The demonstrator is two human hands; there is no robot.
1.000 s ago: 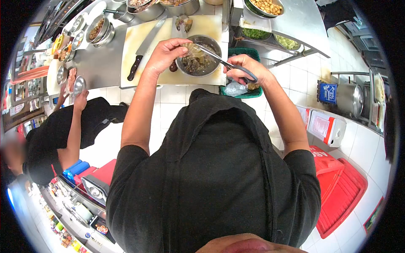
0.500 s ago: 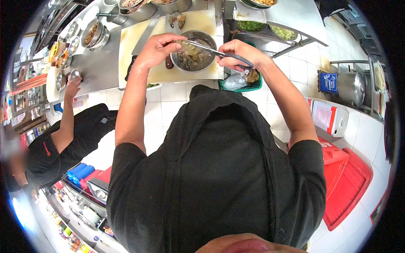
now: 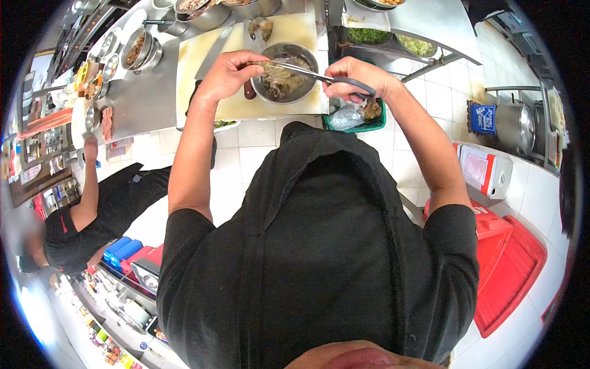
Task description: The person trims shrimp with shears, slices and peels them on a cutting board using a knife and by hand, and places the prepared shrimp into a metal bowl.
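- Scissors (image 3: 310, 73): black handles, silver blades.
- Bowl (image 3: 307, 88): silver-grey; contents (image 3: 281, 82) mottled grey-brown and olive.
- Cutting board (image 3: 236, 111): pale yellow.
- Basket (image 3: 373, 126): green.
- Nearest person's clothing (image 3: 319, 264): plain black.
- Co-worker's sleeve (image 3: 58, 237): black with a red mark.
- Floor (image 3: 237, 154): white tiles, grid of grey joints.
- Printed panel (image 3: 483, 119): blue with white lettering.

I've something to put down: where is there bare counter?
The steel counter is bare between the cutting board and the pinkish piece, this side of the stacked bowls. Crowded: the board's right half, with a steel bowl under scissors, and the counter's far side, with pots.
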